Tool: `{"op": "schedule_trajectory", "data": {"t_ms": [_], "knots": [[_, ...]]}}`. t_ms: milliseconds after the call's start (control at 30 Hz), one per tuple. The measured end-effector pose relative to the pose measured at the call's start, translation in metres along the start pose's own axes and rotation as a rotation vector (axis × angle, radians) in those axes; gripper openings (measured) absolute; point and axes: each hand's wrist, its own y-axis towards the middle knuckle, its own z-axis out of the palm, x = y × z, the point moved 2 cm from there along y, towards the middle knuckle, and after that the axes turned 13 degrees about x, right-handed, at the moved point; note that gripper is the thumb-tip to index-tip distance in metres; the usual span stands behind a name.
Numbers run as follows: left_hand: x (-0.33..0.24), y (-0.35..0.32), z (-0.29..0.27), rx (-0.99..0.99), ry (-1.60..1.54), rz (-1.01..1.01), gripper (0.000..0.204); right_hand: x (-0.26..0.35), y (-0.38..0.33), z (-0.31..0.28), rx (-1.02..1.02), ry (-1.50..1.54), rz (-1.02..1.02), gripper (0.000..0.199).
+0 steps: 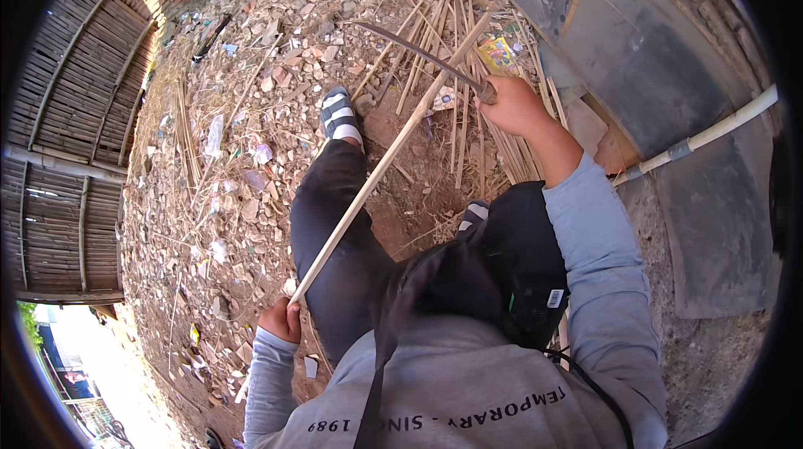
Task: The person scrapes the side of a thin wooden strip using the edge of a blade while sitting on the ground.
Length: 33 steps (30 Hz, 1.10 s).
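Observation:
My left hand [280,321] is closed around the near end of a long, pale bamboo strip [368,184]. The strip runs slantwise across my left thigh, up and to the right, and its far end rises past the blade. In my right hand [517,106] is the short handle of a machete [418,51]. Its dark, slightly curved blade points to the upper left and crosses the strip near the far end. Whether the blade touches the strip I cannot tell. My legs are bent, with a striped sandal [340,114] on the left foot.
More bamboo strips [456,22] lie in a loose pile beyond my right knee. Broken tile and litter [251,156] cover the ground. Dark sheets [602,56] and a white pipe [703,138] are at the right. A slatted bamboo wall [71,72] stands at the left.

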Motion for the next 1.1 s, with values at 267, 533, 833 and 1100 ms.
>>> {"op": "schedule_trajectory", "data": {"t_ms": [267, 533, 833, 1100], "knots": [[-0.005, 0.0, 0.0, -0.024, 0.137, -0.092, 0.036, 0.027, -0.007, 0.005, 0.157, -0.181, -0.123, 0.018], [-0.005, 0.0, -0.001, -0.058, 0.142, -0.077, 0.032, 0.01, -0.012, -0.006, 0.04, -0.027, -0.098, 0.024], [-0.002, 0.005, 0.003, -0.01, 0.071, -0.079, 0.032, -0.007, 0.007, 0.004, 0.061, 0.0, -0.044, 0.029], [0.002, -0.002, 0.009, -0.079, 0.102, -0.04, 0.036, 0.03, -0.012, 0.006, 0.21, -0.162, -0.22, 0.024]]}}
